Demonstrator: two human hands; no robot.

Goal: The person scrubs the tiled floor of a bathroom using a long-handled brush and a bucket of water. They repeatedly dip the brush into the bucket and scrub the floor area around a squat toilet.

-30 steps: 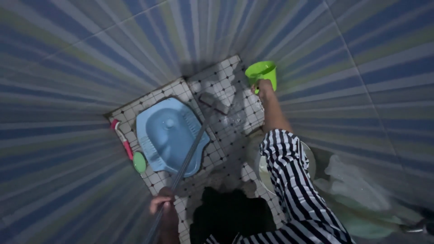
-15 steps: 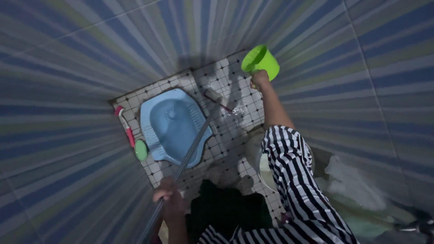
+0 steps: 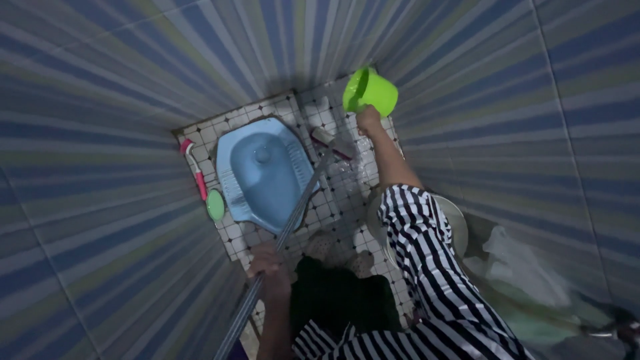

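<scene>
Water looks to spill from the green dipper [image 3: 370, 91], which the right hand [image 3: 368, 121] grips by its handle and tips mouth-down over the tiled floor [image 3: 333, 200] beside the blue squat pan [image 3: 263, 170]. Left hand [image 3: 265, 261] is wrapped around the long brush handle [image 3: 293, 217], slanted so its head [image 3: 331, 142] meets the wet tiles.

Striped tiled walls [image 3: 100, 133] close in on a narrow white-tiled floor [image 3: 333, 200], where a blue ceramic squat pan [image 3: 263, 173] fills the left side. A long metal-handled scrub brush [image 3: 293, 213] slants across the floor's open middle strip. A white plastic bucket [image 3: 453, 220] blocks the near right; a red-handled brush [image 3: 195, 170] lines the left wall.
</scene>
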